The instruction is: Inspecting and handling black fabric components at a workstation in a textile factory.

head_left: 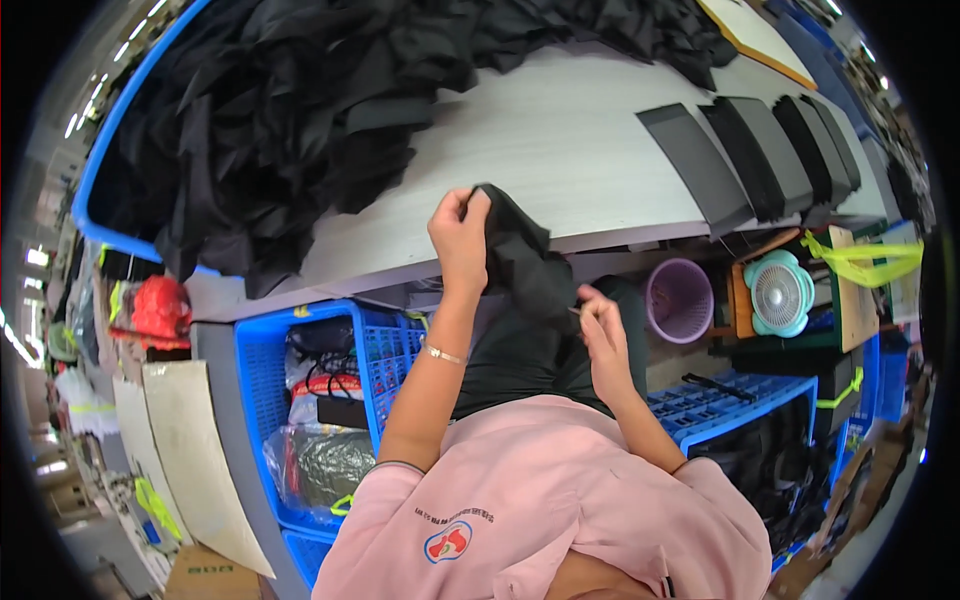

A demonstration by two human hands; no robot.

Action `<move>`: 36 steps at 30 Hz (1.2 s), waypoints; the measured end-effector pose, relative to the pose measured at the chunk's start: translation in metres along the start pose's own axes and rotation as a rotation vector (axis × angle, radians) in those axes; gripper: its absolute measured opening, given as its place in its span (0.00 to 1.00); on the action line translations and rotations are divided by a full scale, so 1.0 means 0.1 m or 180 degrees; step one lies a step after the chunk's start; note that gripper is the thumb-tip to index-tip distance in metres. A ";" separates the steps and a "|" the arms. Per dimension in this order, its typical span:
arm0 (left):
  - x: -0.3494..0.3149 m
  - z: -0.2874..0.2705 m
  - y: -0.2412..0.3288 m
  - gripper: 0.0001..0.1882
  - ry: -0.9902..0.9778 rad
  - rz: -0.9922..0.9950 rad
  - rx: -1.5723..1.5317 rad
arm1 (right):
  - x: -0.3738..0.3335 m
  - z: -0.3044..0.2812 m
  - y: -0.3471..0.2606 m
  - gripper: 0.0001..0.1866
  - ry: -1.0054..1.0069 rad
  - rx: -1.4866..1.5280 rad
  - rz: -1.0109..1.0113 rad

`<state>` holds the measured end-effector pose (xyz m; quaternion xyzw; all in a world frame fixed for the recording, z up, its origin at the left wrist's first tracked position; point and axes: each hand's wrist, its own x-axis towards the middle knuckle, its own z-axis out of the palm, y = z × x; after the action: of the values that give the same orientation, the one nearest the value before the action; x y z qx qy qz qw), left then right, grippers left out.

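Observation:
My left hand (461, 238) is raised at the table's front edge, thumb and fingers pinched on the top of a black fabric piece (540, 280). The cloth hangs down to the right over my lap. My right hand (604, 338) is at the cloth's lower right end, its fingers bent together. A small thin glint shows at those fingertips, too small to name. Behind my left hand, a large heap of black fabric pieces (270, 120) spreads over the table's left and back.
The pale table (520, 120) carries stacks of flat black pieces (760, 160) at its right. A blue tub rim (85, 190) edges the heap. Below stand a blue crate (262, 440), a purple basket (680, 300), a turquoise fan (780, 293) and another blue crate (740, 400).

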<state>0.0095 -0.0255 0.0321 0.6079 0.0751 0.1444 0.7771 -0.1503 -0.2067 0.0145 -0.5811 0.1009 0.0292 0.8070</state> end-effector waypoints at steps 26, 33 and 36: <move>-0.53 -0.25 -0.02 0.15 -0.0845 -0.2706 -0.1527 | 0.64 0.18 -0.36 0.12 -0.0347 0.1010 0.0971; -1.14 -0.29 -0.28 0.19 -0.1984 -0.3951 -0.2108 | 0.89 0.40 0.56 0.13 -0.0823 -0.1289 0.0536; -1.12 -0.28 -0.31 0.21 -0.2010 -0.4042 -0.2154 | 0.57 0.47 1.04 0.14 -0.1240 -0.1121 0.0438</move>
<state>-0.1007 -0.0420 -0.0117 0.1911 0.1357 -0.4920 0.8384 -0.1055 -0.1330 -0.0790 -0.6877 -0.0237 0.2123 0.6938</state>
